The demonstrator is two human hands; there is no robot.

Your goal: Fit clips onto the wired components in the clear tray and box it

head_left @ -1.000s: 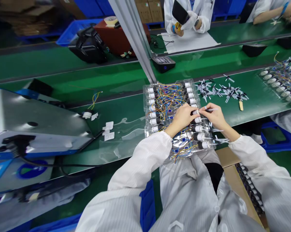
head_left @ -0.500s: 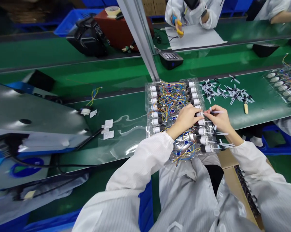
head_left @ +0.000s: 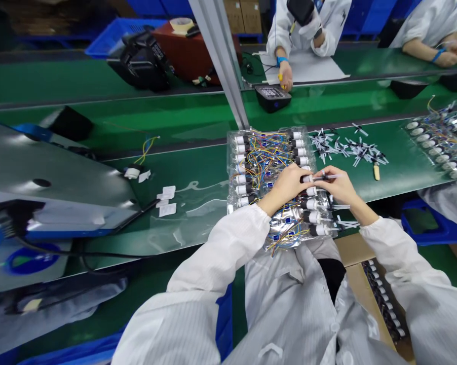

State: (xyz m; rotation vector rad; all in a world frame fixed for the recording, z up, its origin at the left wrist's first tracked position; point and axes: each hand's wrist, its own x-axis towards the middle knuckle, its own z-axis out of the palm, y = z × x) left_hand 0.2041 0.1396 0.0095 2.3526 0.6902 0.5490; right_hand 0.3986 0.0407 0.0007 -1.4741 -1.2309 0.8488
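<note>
A clear tray (head_left: 231, 152) bears rows of white-and-black cylindrical parts (head_left: 241, 179) with coloured wires and small blue pieces between them. Over its right row, my left hand (head_left: 288, 183) is closed on one white-and-black cylinder (head_left: 308, 178). My right hand (head_left: 338, 187) pinches a slim translucent bladed piece (head_left: 329, 177), its inner end against the cylinder's white face. My fingertips partly hide where the two meet. Nearer me, several cylinders in this row carry similar translucent blades (head_left: 346, 223) that stick out to the right.
Loose bladed pieces (head_left: 361, 152) lie in a pile right of the tray, with a yellowish stub (head_left: 376, 172) beside them. A metal post (head_left: 234, 96) rises behind the tray. A metal-cased machine (head_left: 57, 177) stands left. Co-workers sit across the line; one hand (head_left: 285, 76) is near a black display (head_left: 273, 97).
My right fingers have brought the bladed piece in closer to the cylinder, and it now lines up with it. The view has shifted slightly. A co-worker's hand across has moved nearer the display.
</note>
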